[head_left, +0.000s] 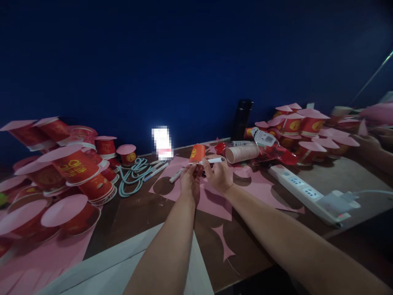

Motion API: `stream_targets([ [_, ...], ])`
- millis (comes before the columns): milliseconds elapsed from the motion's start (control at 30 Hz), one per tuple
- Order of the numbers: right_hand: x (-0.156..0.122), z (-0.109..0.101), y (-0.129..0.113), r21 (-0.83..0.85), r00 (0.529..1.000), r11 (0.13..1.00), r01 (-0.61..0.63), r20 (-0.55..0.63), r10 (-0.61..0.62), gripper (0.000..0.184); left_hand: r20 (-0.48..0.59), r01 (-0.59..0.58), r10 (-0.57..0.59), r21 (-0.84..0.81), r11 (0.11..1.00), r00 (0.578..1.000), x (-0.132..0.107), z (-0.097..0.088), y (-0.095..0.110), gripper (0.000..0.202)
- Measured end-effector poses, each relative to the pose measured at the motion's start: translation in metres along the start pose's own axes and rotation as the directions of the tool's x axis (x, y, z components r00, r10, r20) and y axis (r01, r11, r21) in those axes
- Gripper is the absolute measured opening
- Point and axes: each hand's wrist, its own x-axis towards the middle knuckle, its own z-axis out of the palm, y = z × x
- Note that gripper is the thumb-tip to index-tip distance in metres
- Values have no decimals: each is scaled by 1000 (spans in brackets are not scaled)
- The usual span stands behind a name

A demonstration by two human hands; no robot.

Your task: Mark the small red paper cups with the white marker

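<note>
My left hand (pixel 189 181) is closed around a small red paper cup (pixel 197 153), holding it tilted above the table. My right hand (pixel 217 173) grips a white marker pen (pixel 211 161) that lies across the cup's side. Both hands hover over a pink paper sheet (pixel 215 196) with round holes cut out of it. Another white marker (pixel 176 176) lies on the pink sheet just left of my left hand.
Red cups capped with pink paper discs are piled at left (pixel 70 168) and at back right (pixel 303 127). A sleeve of stacked cups (pixel 242 153), a plastic bottle (pixel 264 138), a black flask (pixel 242 119), teal scissors (pixel 132 176) and a white power strip (pixel 303 192) lie around.
</note>
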Motion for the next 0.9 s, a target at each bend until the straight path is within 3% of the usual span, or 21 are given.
stream_targets([
  [367,0,1,6,-7,999,1000,-20,-42,19,19,-13,30,-30,7,1000,999,1,-1,0,8],
  [900,0,0,1,-10,1000,1000,-8,-3,7,22,-48,5,-5,0,1000,999,0,1,1,10],
])
